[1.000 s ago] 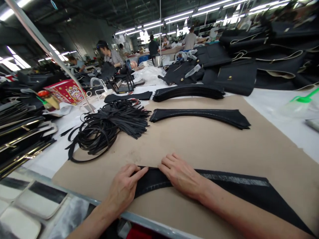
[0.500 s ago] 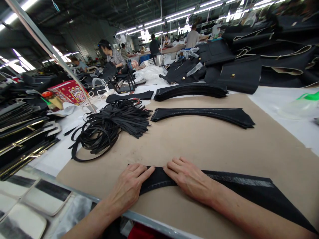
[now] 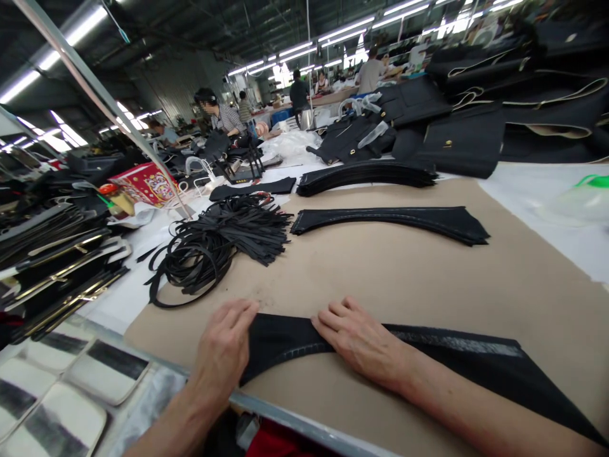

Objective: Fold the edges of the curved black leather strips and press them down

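A long, curved black fabric piece (image 3: 285, 336) lies across the brown sheet in front of me, with a stitched line along its lower edge and a greyish strip toward the right. My left hand (image 3: 223, 352) is closed at its left end, fingers pressed together; the thumb is hidden. Resting on the middle of the piece, my right hand (image 3: 354, 336) presses it down with fingers laid out. Its forearm covers part of the piece. Beyond my hands lie a stack of similar curved black pieces (image 3: 390, 222) and a thicker stack (image 3: 368, 178) behind it.
A bundle of black straps (image 3: 204, 247) lies at the left on the brown paper sheet (image 3: 380, 273). Black bags (image 3: 457, 136) pile up at the back right. A slanted metal pole (image 3: 104, 105) rises at left. White panels (image 3: 107, 371) sit below the table edge. People work farther back.
My left hand has slid left to the end of the black fabric piece, uncovering more of it. My right hand has stayed in place. The view has shifted slightly.
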Tool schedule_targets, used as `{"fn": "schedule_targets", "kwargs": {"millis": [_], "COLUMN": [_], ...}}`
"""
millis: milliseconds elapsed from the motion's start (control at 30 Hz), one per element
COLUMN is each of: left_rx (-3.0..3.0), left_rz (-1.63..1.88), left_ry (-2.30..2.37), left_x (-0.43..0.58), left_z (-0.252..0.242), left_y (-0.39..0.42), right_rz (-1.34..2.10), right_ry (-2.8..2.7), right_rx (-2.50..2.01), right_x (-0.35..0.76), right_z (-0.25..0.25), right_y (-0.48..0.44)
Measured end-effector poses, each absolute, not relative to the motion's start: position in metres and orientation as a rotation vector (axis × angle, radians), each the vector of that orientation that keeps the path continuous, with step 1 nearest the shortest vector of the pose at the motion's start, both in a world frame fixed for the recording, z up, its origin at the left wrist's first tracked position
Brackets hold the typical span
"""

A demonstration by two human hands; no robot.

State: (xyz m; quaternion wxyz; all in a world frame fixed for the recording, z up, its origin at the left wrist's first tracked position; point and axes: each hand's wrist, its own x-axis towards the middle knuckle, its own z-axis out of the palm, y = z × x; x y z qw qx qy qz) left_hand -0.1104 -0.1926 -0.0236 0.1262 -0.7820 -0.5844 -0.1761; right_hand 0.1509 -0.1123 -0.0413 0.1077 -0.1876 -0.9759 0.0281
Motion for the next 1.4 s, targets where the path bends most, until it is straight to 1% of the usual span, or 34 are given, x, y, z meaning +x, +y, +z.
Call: {"fn": "schedule_targets", "kwargs": {"millis": [67, 133, 300, 500, 600, 800, 1000, 1067, 1267, 1333, 1400], "left_rx": [-2.46, -2.559, -2.561, -2.583, -2.58, -2.573, -2.664, -2.717, -2.701, -2.697, -2.676], "left_rz": [-0.603, -0.607, -0.576, -0.485, -0.437, -0.412, -0.435, -0.38, -0.043, -0.058, -0.147], "left_ry": [-1.658, -1.657, -1.567, -1.593, -1.617, -1.586, -1.393, -1.376, -1.39, -1.362, -1.36], "left_x": [-0.074, -0.047, -0.039, -0.041, -0.038, -0.039, -0.041, -0.037, -0.021, -0.031, -0.049], "left_z": [-0.03, -0.041, -0.061, -0.055, -0.054, -0.055, -0.051, -0.047, -0.038, -0.04, -0.041], "left_y": [-0.189, -0.187, -0.189, -0.19, -0.19, -0.187, -0.177, -0.173, -0.167, -0.17, -0.173], "right_rz": [0.04, 0.002, -0.035, 0.079, 0.113, 0.029, -0.009, -0.006, -0.035, -0.028, -0.02], "right_ry": [-2.871, -2.868, -2.836, -2.794, -2.808, -2.848, -2.852, -2.856, -2.859, -2.865, -2.869], "right_rx": [-0.566, -0.581, -0.544, -0.733, -0.753, -0.674, -0.676, -0.677, -0.673, -0.684, -0.686], "right_x": [0.15, 0.149, 0.157, 0.193, 0.211, 0.222, 0.223, 0.224, 0.225, 0.226, 0.227], "right_z": [-0.041, -0.04, -0.034, -0.034, -0.036, -0.035, -0.038, -0.039, -0.036, -0.034, -0.033], "right_y": [-0.114, -0.115, -0.113, -0.106, -0.106, -0.111, -0.114, -0.114, -0.115, -0.116, -0.117]}}
